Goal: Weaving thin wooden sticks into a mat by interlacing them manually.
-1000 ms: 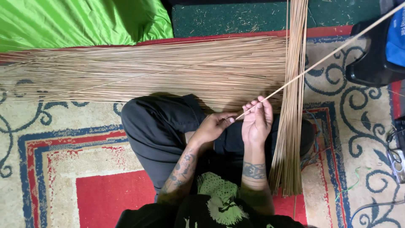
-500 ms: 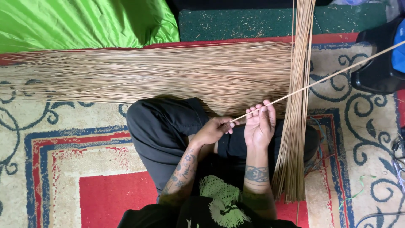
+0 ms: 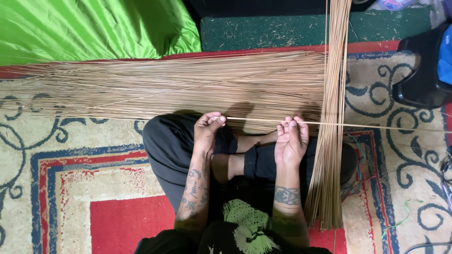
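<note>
I sit cross-legged on a patterned rug. My left hand [image 3: 207, 128] and my right hand [image 3: 292, 138] both pinch one long thin tan stick [image 3: 256, 120], held level across my knees and reaching far out to both sides. Just beyond it lies a wide flat pile of the same thin sticks [image 3: 179, 87], spread left to right. A tighter bundle of sticks [image 3: 333, 108] runs from the top edge down past my right knee, crossing over the pile.
A bright green cloth [image 3: 89, 28] covers the far left. A dark green mat [image 3: 282, 30] lies at the far middle. A black object with something blue on it [image 3: 423, 75] stands at the right edge. Thin cables [image 3: 445, 188] lie at the lower right.
The single stick has swung from slanting up to the right down to level. My hands have spread apart along it, the left one moving left.
</note>
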